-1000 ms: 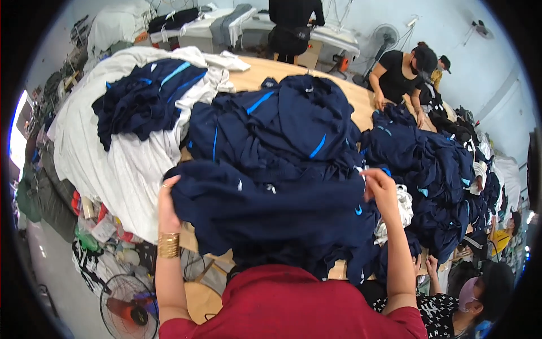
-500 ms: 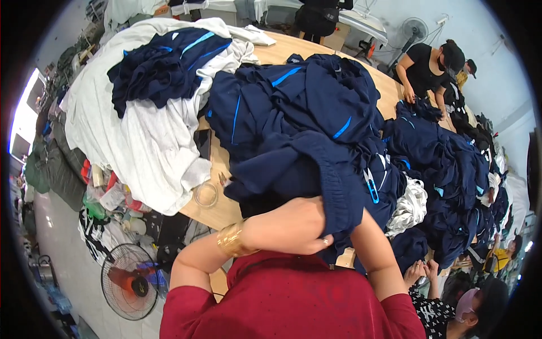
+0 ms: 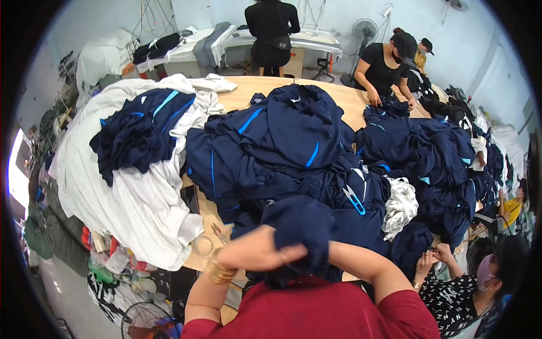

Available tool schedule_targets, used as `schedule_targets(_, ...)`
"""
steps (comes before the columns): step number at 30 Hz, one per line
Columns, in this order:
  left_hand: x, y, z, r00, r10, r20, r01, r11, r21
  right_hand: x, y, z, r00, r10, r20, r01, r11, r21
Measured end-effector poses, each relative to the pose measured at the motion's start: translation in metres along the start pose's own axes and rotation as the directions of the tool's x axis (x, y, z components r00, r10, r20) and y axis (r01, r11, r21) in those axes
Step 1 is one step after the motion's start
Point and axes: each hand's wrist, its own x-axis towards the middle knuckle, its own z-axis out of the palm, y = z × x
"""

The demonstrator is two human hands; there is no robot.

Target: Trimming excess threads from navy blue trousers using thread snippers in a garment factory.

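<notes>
A navy garment (image 3: 302,223) is bunched up close in front of me. My left hand (image 3: 257,252), wrist in gold bangles (image 3: 219,270), reaches across to its near side; its fingers are smeared by motion, so whether they grip is unclear. From the right, my forearm (image 3: 361,261) runs to the same garment, and the cloth hides my right hand. Beyond lies a large heap of navy garments (image 3: 282,135) with bright blue stripes. Light-blue thread snips (image 3: 354,201) rest on its right part.
White cloth (image 3: 152,209) covers the table's left, with a navy garment (image 3: 135,133) on top. Near my left arm are a clear round dish (image 3: 202,246) and a small pointed tool (image 3: 218,233). White strips (image 3: 401,208) lie right. Co-workers (image 3: 389,70) handle navy garments at the right.
The elastic-edged part of the garment, earlier draped over my hands, is now bunched lower and nearer me. My left hand has moved left. The view has tilted up, showing more of the far wall.
</notes>
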Motion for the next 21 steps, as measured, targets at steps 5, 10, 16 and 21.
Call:
schedule_targets(5,-0.056,-0.089,-0.065,0.589,-0.108,-0.801,-0.45,0.779,-0.436,0.025,-0.065,-0.068,0.942,0.018,-0.335,-0.122,0.948,-0.292)
schedule_targets(10,-0.05,-0.073,-0.072,0.572,-0.16,-0.804,-0.643,0.521,-0.561,0.02,-0.09,-0.108,0.513,-0.563,-0.648,-0.173,0.671,-0.72)
schedule_targets(16,0.012,-0.012,-0.006,0.89,0.401,-0.215,-0.24,0.815,0.528,0.035,-0.015,0.021,0.966,-0.023,-0.257,-0.046,0.965,-0.257)
schedule_targets(21,-0.003,0.001,-0.046,0.741,0.389,-0.548,0.017,0.804,0.594,0.043,-0.049,-0.047,0.956,0.052,-0.288,-0.084,0.992,-0.099)
